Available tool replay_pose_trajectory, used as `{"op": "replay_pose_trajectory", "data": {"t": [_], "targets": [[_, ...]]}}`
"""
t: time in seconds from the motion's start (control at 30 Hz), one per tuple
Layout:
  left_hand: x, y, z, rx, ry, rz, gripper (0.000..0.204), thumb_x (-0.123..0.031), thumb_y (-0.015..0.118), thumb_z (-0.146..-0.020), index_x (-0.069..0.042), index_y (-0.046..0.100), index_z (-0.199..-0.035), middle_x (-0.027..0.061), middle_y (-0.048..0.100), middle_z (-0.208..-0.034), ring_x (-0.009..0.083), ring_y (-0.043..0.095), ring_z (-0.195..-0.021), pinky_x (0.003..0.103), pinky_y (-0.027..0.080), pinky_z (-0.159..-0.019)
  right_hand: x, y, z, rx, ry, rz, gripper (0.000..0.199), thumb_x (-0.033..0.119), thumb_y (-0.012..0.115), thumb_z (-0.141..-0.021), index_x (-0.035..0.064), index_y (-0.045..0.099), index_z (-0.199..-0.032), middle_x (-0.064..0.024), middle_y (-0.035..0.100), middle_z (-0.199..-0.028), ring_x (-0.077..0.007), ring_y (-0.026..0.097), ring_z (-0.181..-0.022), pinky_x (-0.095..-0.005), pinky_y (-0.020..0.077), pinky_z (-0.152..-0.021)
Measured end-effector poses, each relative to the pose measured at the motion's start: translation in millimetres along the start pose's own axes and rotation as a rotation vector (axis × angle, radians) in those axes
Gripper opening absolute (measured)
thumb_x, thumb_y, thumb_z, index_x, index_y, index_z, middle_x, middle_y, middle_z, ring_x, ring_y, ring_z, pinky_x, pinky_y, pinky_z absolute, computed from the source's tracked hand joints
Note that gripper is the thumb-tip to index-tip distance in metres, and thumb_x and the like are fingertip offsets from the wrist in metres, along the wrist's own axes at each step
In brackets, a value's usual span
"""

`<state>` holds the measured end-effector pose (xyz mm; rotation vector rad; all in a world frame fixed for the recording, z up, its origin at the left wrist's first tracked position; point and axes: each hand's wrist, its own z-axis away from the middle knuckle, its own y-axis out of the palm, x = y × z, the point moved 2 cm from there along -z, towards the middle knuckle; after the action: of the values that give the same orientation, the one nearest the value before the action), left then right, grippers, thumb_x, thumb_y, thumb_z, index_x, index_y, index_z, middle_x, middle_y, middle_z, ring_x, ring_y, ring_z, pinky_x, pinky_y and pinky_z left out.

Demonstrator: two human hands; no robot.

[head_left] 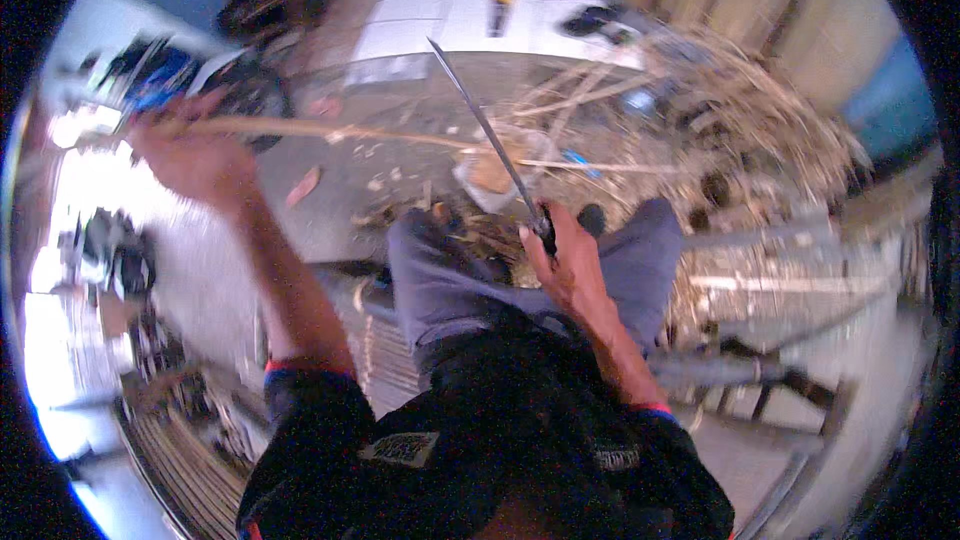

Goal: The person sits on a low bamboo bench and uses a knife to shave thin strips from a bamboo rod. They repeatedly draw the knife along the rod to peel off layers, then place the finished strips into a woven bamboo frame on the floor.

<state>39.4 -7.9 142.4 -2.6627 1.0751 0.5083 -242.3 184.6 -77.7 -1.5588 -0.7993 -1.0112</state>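
Left hand (205,162): blurred fingers, apparently closed on a pale strip (330,129) extending rightward from them. Right hand (570,258): fingers grip the knife (487,131), pointing forward of them. Step judged: strip-working; next stroke calls for steady holding.

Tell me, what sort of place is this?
Probably a small workshop for wood or cane: the right hand grips a long blade, the left hand holds a long pale strip, and tangled shavings lie heaped nearby.
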Motion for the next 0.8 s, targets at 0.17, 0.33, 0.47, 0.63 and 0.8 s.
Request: {"op": "replay_pose_trajectory", "data": {"t": [0.17,0.33,0.47,0.63,0.8], "targets": [[-37.7,-35.8,-4.0,-0.161,-0.493,0.651,0.032,-0.036,0.038,-0.099,-0.005,0.044,-0.094,0.007,0.044,-0.066,0.0187,0.045,-0.052,0.035,0.047,-0.055,42.1,75.1,9.6,0.249,0.047,-0.144,0.042,0.035,0.059,-0.094,-0.0003,0.055,-0.116,-0.0291,0.065,-0.093,-0.049,0.062,-0.086,-0.0516,0.0503,-0.075],[-58.8,-47.3,6.7,-0.04,-0.548,0.792,0.042,-0.049,0.037,-0.101,-0.009,0.043,-0.089,0.0017,0.039,-0.063,0.0126,0.04,-0.051,0.028,0.035,-0.046,94.3,86.7,-2.9,0.267,-0.087,-0.197,0.04,0.03,0.062,-0.094,-0.0035,0.056,-0.116,-0.0218,0.066,-0.084,-0.0286,0.067,-0.075,-0.0383,0.0512,-0.068],[-74.6,-36.8,19.7,-0.131,-0.477,0.658,0.049,-0.059,0.045,-0.098,-0.01,0.044,-0.091,0.0,0.038,-0.061,0.0099,0.037,-0.048,0.025,0.028,-0.042,159.3,59.0,-9.3,0.205,-0.326,-0.364,0.042,0.031,0.061,-0.095,-0.0051,0.056,-0.116,-0.0215,0.066,-0.081,-0.0284,0.067,-0.074,-0.0381,0.0517,-0.068],[-73.1,-31.5,31.0,-0.049,-0.442,0.745,0.042,-0.049,0.05,-0.099,-0.008,0.041,-0.099,-0.0009,0.039,-0.06,0.0105,0.039,-0.047,0.025,0.029,-0.04,144.4,80.8,-33.4,0.306,-0.145,-0.088,0.037,0.026,0.065,-0.091,-0.0043,0.057,-0.111,-0.0266,0.065,-0.084,-0.0451,0.065,-0.077,-0.0465,0.0525,-0.067],[-80.2,-34.1,29.2,-0.058,-0.155,0.128,0.04,-0.049,0.043,-0.1,-0.01,0.042,-0.092,-0.0005,0.039,-0.059,0.0117,0.039,-0.046,0.025,0.028,-0.039,138.6,88.1,-24.8,0.204,-0.261,-0.154,0.034,0.027,0.063,-0.091,-0.0034,0.058,-0.106,-0.027,0.065,-0.081,-0.0457,0.065,-0.075,-0.0496,0.0517,-0.068]]}}
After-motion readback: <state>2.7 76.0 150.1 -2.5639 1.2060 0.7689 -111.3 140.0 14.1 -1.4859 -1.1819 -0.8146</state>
